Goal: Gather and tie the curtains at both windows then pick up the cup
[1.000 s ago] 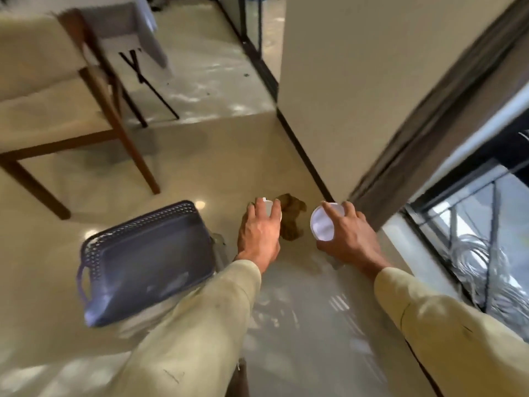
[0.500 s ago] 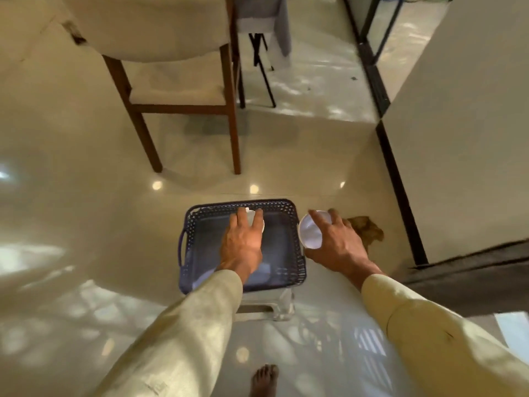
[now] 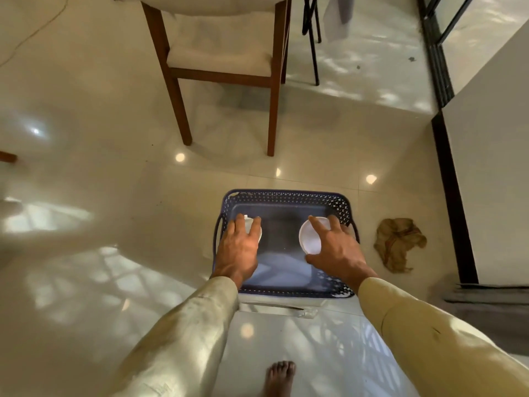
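My left hand point(image 3: 239, 247) is shut on a small white cup point(image 3: 252, 229), mostly hidden under my fingers. My right hand point(image 3: 333, 247) grips a second white cup point(image 3: 310, 239) whose round base faces me. Both hands are held over a dark blue perforated tray point(image 3: 286, 196) that rests on a clear stand on the floor. A strip of grey curtain point(image 3: 486, 299) lies at the right edge, low against the wall.
A wooden chair point(image 3: 220, 73) with a pale cushion stands beyond the tray. A crumpled brown cloth point(image 3: 398, 245) lies on the floor right of the tray. A white wall with black skirting point(image 3: 452, 196) runs along the right. My bare foot point(image 3: 279, 378) is below.
My view has swung left from the window and wall to the tray. Both hands, still holding the cups, have moved from over the brown cloth to over the tray.
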